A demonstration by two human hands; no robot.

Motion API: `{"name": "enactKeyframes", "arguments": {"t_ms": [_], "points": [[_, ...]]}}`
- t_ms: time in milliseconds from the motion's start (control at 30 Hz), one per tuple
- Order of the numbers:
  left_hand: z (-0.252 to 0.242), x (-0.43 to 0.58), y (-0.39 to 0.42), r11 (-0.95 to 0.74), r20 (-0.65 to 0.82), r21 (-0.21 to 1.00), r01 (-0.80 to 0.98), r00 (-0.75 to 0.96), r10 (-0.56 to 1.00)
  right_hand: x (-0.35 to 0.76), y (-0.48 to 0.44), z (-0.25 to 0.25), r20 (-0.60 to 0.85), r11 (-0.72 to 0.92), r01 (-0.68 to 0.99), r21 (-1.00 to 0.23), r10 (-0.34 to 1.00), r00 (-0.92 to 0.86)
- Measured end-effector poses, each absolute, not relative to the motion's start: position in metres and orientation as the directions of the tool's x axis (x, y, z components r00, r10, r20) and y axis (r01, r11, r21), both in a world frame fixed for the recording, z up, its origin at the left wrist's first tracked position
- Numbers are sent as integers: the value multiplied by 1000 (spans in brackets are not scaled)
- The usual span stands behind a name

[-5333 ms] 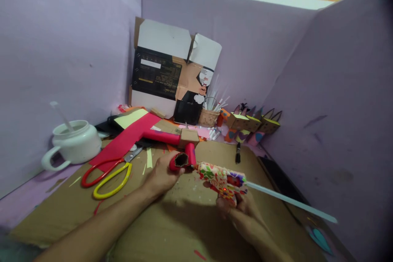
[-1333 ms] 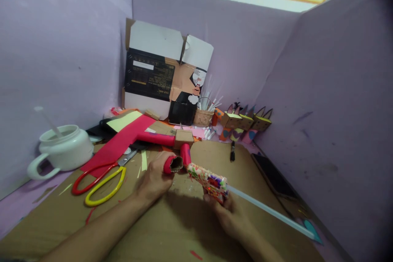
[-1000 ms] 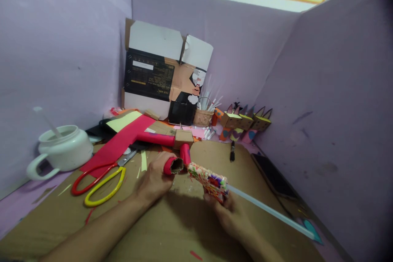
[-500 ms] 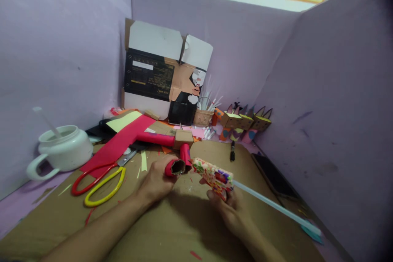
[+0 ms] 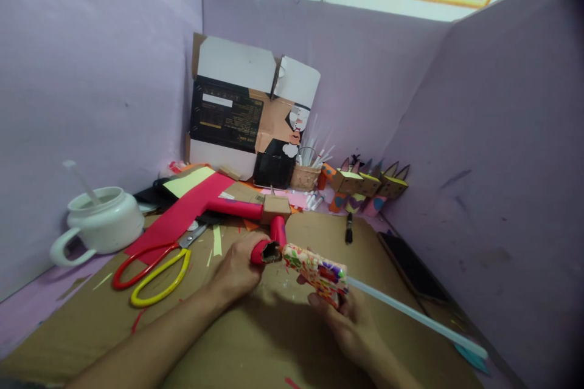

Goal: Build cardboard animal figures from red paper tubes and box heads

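Tube (image 5: 258,251), hollow cardboard wrapped in red paper: L hand (image 5: 238,268) grips it over brown cardboard sheet (image 5: 228,352), fingers curled round, open end twd cam. R hand (image 5: 344,323) clasps floral-patterned, pistol-shaped glue gun (image 5: 314,268), translucent glue stick (image 5: 410,312) protruding aft. I see gun tip just beside tube; can't confirm contact.

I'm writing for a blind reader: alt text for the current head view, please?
The left hand holds a red tube while the right hand holds a flower-patterned glue gun, its tip near the tube's open end, a long glue stick jutting behind. Scissors and a white mug sit left.
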State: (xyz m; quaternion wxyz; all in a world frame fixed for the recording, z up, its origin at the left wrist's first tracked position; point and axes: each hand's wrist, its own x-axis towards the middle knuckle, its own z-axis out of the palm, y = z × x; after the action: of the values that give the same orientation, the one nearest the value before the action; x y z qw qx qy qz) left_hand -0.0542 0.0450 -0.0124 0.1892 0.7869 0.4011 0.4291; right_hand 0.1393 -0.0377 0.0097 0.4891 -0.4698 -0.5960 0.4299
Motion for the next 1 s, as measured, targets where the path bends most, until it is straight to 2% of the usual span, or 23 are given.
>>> {"name": "enactKeyframes", "arguments": {"t_ms": [233, 433, 867, 1000], "points": [[-11, -56, 45, -641, 584, 540, 546, 305, 752, 142, -38, -11, 130, 137, 183, -973, 990, -52], [-8, -55, 40, -644, 569, 518, 564, 334, 751, 141, -40, -15, 144, 151, 189, -970, 988, -46], [-6, -55, 38, -641, 564, 530, 555, 334, 755, 143, -42, -13, 46, 62, 187, -980, 995, -92], [-7, -55, 37, -651, 573, 520, 554, 340, 746, 141, -41, -19, 74, 76, 137, -988, 997, -25]]}}
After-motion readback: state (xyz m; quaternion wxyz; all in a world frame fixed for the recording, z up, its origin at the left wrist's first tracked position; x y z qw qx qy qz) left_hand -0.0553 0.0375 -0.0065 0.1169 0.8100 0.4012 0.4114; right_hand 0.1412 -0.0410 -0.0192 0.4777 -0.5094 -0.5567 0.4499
